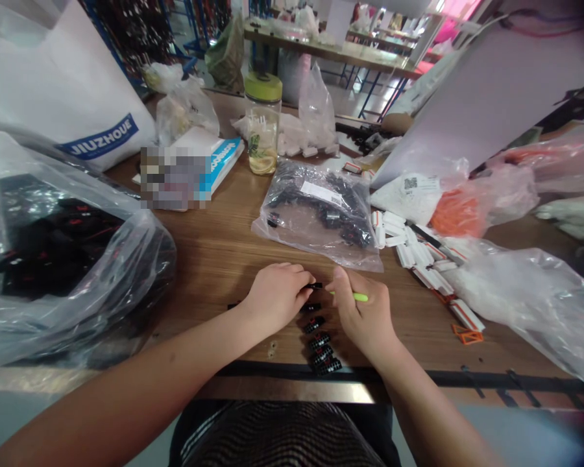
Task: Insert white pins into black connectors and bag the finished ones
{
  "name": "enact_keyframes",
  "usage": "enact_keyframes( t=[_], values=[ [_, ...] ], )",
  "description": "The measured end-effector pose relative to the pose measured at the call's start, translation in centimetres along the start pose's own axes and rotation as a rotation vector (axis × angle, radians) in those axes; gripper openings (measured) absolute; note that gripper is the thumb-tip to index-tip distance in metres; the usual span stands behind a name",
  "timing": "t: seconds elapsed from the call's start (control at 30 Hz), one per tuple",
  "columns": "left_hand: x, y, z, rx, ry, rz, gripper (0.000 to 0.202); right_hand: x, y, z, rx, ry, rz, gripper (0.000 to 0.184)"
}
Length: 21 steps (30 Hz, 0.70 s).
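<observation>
My left hand (275, 293) is closed, pinching a small black connector (314, 285) at its fingertips. My right hand (365, 311) is closed round a thin yellow-green tool (359, 297), its tip pointing at the connector. Both hands rest on the wooden table (214, 253) near its front edge. Between them, a row of several small black connectors with red marks (321, 344) runs toward me. A clear bag of black connectors (321, 214) lies just beyond the hands.
A large clear bag of black parts (53, 246) fills the left. White and orange plastic pieces (428, 259) and clear bags lie right. A jar with a green lid (263, 123), a box and a white bag (78, 97) stand behind.
</observation>
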<state>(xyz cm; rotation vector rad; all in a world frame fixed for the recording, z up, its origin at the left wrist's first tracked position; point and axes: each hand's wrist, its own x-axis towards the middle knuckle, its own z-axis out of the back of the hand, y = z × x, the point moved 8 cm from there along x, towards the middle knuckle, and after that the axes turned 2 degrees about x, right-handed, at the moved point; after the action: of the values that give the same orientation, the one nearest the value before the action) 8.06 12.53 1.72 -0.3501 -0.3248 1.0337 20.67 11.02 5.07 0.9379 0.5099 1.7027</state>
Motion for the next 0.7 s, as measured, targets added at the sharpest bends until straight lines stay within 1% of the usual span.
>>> enact_keyframes(
  t=[0.03, 0.1, 0.2, 0.3, 0.33, 0.4, 0.47, 0.5, 0.53, 0.57, 0.6, 0.7],
  values=[
    [0.0, 0.0, 0.0, -0.003, -0.003, 0.001, 0.013, -0.1, -0.1, 0.3, 0.010, -0.010, -0.016, 0.041],
    [-0.1, 0.2, 0.0, -0.013, -0.014, -0.008, 0.013, -0.4, -1.0, 2.1, 0.073, -0.117, -0.120, 0.043],
    [-0.1, 0.3, 0.5, -0.044, -0.032, -0.027, 0.015, -1.7, -3.6, 6.3, 0.180, -0.382, -0.299, 0.047],
    [-0.3, 0.1, 1.1, -0.085, -0.008, -0.028, 0.020, -3.7, -6.0, 10.3, 0.178, -0.592, -0.375, 0.045],
    [-0.5, -0.3, 1.2, -0.095, 0.016, -0.031, 0.026, -4.3, -6.8, 11.3, 0.172, -0.640, -0.389, 0.045],
    [-1.1, -1.4, 0.9, -0.095, 0.074, -0.053, 0.045, -5.7, -8.2, 12.6, 0.153, -0.714, -0.404, 0.043],
    [-2.1, -3.0, 0.2, -0.059, 0.115, -0.096, 0.071, -6.7, -9.4, 13.2, 0.163, -0.777, -0.407, 0.042],
    [-2.6, -3.8, -0.2, -0.028, 0.112, -0.118, 0.083, -7.2, -10.0, 13.3, 0.191, -0.810, -0.415, 0.042],
    [-3.2, -4.6, -0.6, 0.006, 0.106, -0.140, 0.089, -7.6, -10.6, 13.3, 0.231, -0.842, -0.425, 0.041],
    [-3.7, -5.3, -1.0, 0.042, 0.102, -0.162, 0.090, -7.9, -11.1, 13.2, 0.273, -0.872, -0.440, 0.040],
    [-4.1, -5.8, -1.4, 0.078, 0.088, -0.176, 0.081, -8.1, -11.5, 13.0, 0.310, -0.897, -0.461, 0.038],
    [-4.8, -6.5, -2.4, 0.170, 0.062, -0.209, 0.042, -8.5, -12.3, 12.9, 0.364, -0.935, -0.501, 0.035]
  ],
)
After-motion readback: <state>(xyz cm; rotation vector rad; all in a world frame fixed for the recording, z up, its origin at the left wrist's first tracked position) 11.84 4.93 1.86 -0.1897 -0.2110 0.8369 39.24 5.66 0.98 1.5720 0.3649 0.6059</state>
